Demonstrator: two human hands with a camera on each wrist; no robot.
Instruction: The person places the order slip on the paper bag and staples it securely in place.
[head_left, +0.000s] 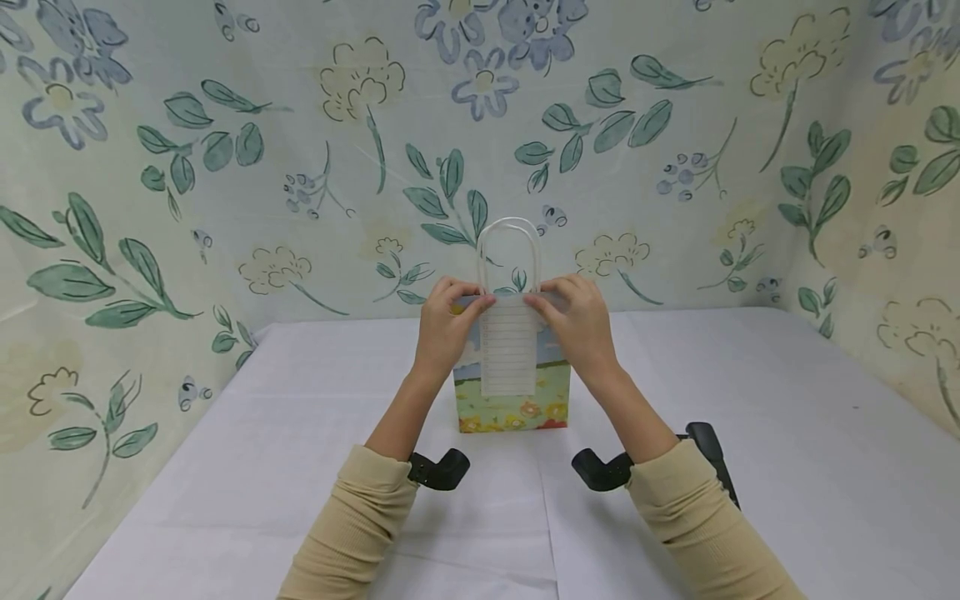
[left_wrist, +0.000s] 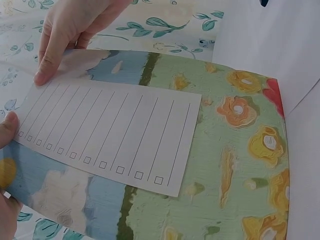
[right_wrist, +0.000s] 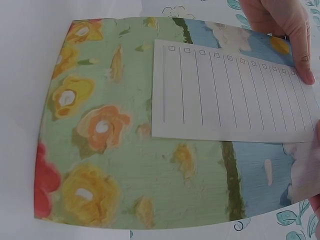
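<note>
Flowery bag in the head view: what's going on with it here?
A person is holding a lined sheet of paper, with a column of small checkboxes, against the front of a flower-printed bag. The left-hand grip and the right-hand grip are at the bag's top edge, each with its thumb at an upper corner of the sheet. The bag is upright, its printed front facing the person.

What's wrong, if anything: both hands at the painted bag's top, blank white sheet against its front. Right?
No, the white sheet isn't blank: the left wrist view shows it lined, with checkboxes. The rest holds: left hand and right hand at the top of the painted bag, sheet against its front.
</note>
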